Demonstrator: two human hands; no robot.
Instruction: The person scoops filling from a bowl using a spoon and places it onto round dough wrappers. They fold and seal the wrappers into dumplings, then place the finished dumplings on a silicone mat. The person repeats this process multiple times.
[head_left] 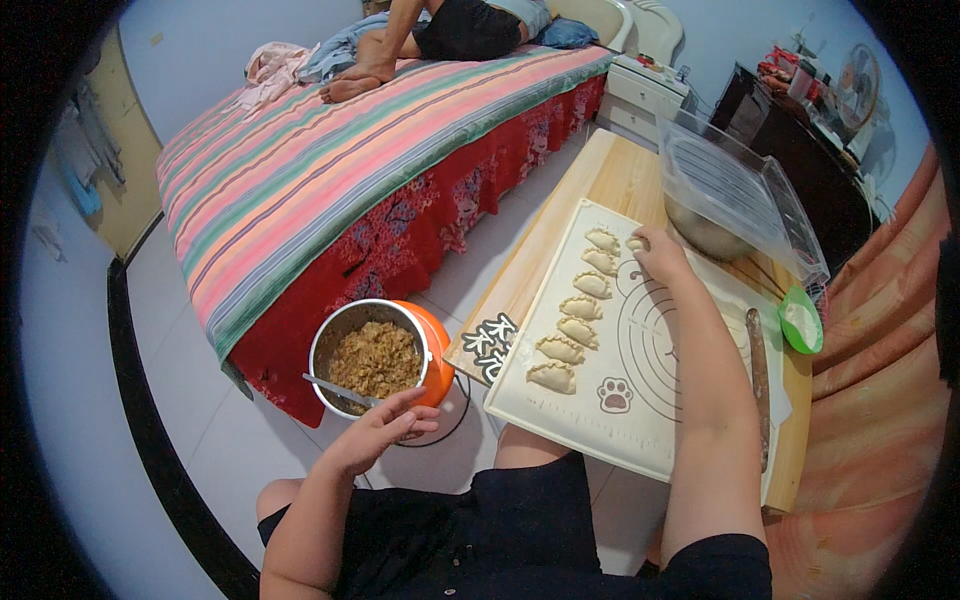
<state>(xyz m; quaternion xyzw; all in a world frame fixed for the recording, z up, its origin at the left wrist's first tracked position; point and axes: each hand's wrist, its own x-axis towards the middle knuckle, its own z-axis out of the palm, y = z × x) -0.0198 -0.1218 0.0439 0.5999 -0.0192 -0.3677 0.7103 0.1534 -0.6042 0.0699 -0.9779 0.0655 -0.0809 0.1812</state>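
Note:
My right hand [660, 256] reaches to the far part of the white baking mat [640, 375]. Its fingers are closed on a dumpling [635, 243], mostly hidden by the hand, beside the far end of a column of several pleated dumplings [578, 333]. My left hand [388, 428] is held with fingers stretched and apart, holding nothing, by the near rim of a round metal pot. Inside are minced brown filling [375, 360] and a metal spoon [340, 390]. A wooden rolling pin [758, 385] lies along the mat's right side, under my right forearm's outer side.
The mat lies on a wooden table [590, 165]. At its far right are a clear plastic box [735, 185] and a green scoop [801, 322] with white powder. An orange stand [432, 345] is by the pot. Beyond, a person [440, 40] lies on a striped bed [300, 180].

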